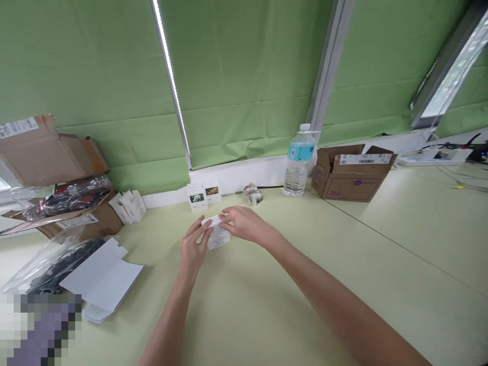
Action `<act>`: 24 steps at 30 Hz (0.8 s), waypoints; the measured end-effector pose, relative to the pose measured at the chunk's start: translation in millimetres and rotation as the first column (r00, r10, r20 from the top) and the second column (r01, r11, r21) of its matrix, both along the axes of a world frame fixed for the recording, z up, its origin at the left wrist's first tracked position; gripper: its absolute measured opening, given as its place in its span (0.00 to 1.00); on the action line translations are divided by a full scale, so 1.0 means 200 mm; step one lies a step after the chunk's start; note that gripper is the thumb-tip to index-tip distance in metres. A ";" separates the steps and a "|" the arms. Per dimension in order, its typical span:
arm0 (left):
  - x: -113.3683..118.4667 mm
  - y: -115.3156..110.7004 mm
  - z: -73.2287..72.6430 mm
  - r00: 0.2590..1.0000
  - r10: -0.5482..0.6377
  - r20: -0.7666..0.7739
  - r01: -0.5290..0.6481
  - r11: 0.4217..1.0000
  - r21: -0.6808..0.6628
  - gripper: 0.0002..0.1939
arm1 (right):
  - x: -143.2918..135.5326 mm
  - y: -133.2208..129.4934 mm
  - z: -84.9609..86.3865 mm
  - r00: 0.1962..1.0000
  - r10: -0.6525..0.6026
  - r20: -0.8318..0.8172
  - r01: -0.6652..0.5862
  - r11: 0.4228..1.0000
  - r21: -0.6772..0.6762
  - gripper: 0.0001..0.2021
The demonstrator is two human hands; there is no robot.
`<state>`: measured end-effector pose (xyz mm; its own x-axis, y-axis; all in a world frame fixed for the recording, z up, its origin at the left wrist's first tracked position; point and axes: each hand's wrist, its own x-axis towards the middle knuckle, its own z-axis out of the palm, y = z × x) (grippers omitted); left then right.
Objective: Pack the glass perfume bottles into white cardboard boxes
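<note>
Between my hands, just above or on the pale table (244,305), is a small white printed card box (218,238) with fine text on its face. My left hand (193,244) pinches its upper left edge between thumb and fingers. At the upper right edge, my right hand (242,222) grips it with thumb and fingertips. The fingers cover part of the top. Behind it, against the wall, stand two similar white boxes with flower pictures, a left one (197,198) and a right one (212,192). Beside them lie small shiny round objects (253,193) whose kind I cannot make out.
A large water bottle (298,165) and an open cardboard box (351,175) stand at the back right. To the left are stacked cartons (53,152), white boxes (128,206), plastic-wrapped items (72,264) and an unfolded white cardboard (102,274). A power strip (434,157) lies far right.
</note>
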<state>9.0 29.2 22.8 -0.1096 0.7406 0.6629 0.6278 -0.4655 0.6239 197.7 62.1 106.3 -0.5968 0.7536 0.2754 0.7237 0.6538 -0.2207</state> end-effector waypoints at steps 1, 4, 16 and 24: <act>0.00 0.00 -0.01 1.000 0.011 -0.011 -0.011 1.000 0.012 0.13 | -0.01 -0.01 0.00 1.000 0.005 0.030 -0.006 0.999 0.035 0.13; 0.01 -0.02 -0.02 1.000 -0.019 -0.006 0.019 0.999 -0.025 0.14 | -0.02 -0.03 -0.01 0.998 0.007 0.069 -0.013 0.996 0.085 0.14; 0.01 0.00 -0.08 0.900 -0.202 0.387 0.318 0.911 -0.262 0.24 | 0.02 -0.05 0.05 0.993 -0.111 -0.046 0.110 0.994 -0.022 0.14; -0.02 0.00 -0.08 0.875 -0.197 0.443 0.343 0.897 -0.279 0.25 | -0.02 -0.11 0.01 0.993 -0.059 0.100 0.082 0.966 -0.245 0.14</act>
<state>5.9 28.7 7.7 -0.0682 0.9484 0.3097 0.1760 -0.2941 0.9394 193.2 40.4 108.8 -0.5540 0.8323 0.0215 0.7905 0.5339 -0.3002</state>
